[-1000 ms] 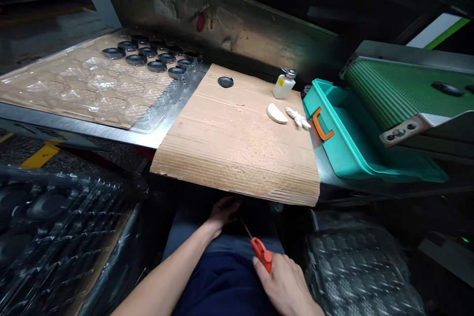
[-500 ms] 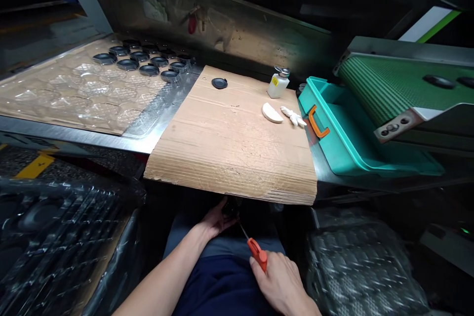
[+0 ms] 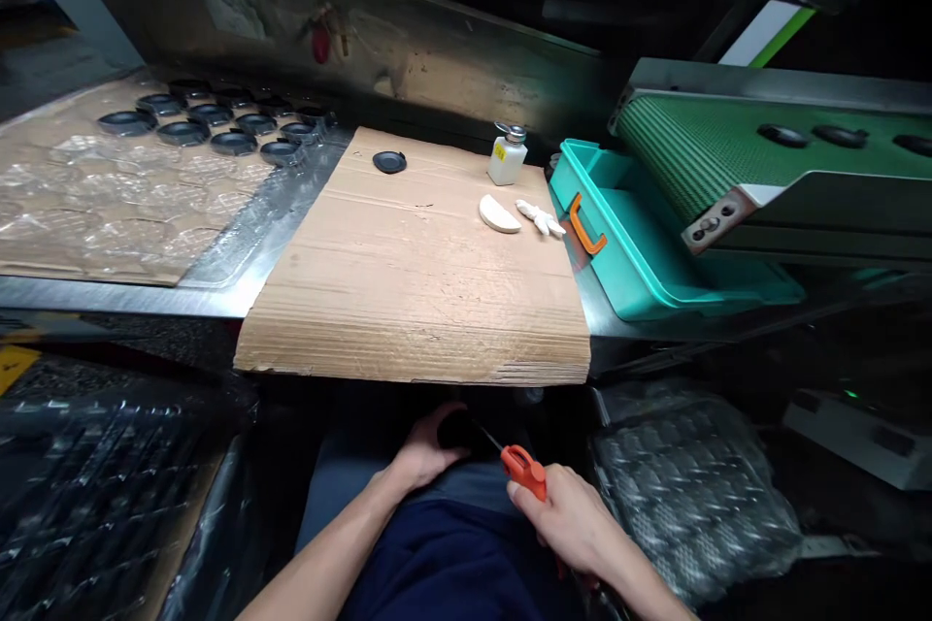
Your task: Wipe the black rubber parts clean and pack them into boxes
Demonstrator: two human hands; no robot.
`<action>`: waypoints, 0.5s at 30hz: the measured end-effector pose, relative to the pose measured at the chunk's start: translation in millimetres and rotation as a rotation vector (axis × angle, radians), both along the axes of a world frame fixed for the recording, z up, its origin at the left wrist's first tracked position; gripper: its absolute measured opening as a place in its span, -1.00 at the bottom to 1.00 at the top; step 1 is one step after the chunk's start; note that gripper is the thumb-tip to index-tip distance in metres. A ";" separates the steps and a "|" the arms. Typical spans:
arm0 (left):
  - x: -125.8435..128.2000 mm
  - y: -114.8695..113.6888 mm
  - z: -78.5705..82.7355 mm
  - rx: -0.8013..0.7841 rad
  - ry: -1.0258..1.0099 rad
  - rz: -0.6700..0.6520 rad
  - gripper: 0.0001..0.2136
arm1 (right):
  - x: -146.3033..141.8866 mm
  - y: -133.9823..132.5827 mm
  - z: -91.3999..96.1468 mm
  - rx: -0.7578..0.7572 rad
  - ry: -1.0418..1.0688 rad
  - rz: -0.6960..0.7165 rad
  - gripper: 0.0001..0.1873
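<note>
My left hand [image 3: 424,451] is below the table's front edge, over my lap, its thumb and fingers curled round a dark piece that barely shows against the shadow. In my right hand [image 3: 572,519] is an orange-handled tool [image 3: 522,468] with a thin metal tip. That tip points up and left toward the dark piece; whether it touches is too dark to see. Above the hands, a cardboard sheet [image 3: 415,281] covers the table and hangs over its edge. On it lie a black round part [image 3: 389,162], a white half-round pad [image 3: 499,213] and a crumpled white bit [image 3: 541,217].
A white pump bottle [image 3: 508,158] stands at the cardboard's back right. Beside it is a teal bin [image 3: 618,257] below a green conveyor [image 3: 699,141] carrying black parts. A clear tray [image 3: 123,204] at left holds several black parts [image 3: 233,142]. Wrapped trays flank my legs.
My view has turned right, so the table has shifted left in the picture. My right hand has moved slightly rightward with the tool. My left hand stays over my lap.
</note>
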State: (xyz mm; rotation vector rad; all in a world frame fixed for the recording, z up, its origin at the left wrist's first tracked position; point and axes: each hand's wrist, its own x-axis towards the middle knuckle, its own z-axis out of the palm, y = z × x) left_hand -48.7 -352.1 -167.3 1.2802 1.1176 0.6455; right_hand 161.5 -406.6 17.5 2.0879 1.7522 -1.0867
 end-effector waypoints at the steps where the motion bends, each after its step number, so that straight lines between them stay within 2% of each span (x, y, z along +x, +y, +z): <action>1: 0.3 -0.3 0.2 0.015 0.013 -0.014 -0.36 | 1.5 0.2 0.2 0.005 -0.009 -0.001 -0.51; 3: 0.9 -0.1 -0.2 0.018 -0.006 -0.011 -0.39 | 3.5 -1.7 -1.4 0.009 -0.015 0.007 -0.51; 5: 1.4 0.7 -1.1 -0.062 -0.078 0.043 -0.42 | 2.9 -6.7 -5.2 0.015 -0.026 0.024 -0.51; 9: 1.9 5.2 1.0 -0.499 -0.298 0.258 -0.38 | -8.2 -19.8 -11.8 0.035 -0.074 0.041 -0.56; 12: 0.1 13.8 7.1 -0.824 -0.475 0.400 -0.46 | -12.3 -24.3 -5.9 0.039 -0.013 0.032 -0.59; 14: -2.4 20.0 11.0 -0.931 -0.521 0.486 -0.51 | -1.5 -27.7 6.8 0.093 0.065 -0.049 -0.59; 15: -3.9 22.1 12.6 -0.947 -0.525 0.508 -0.52 | 9.6 -30.7 15.2 0.142 0.114 -0.148 -0.59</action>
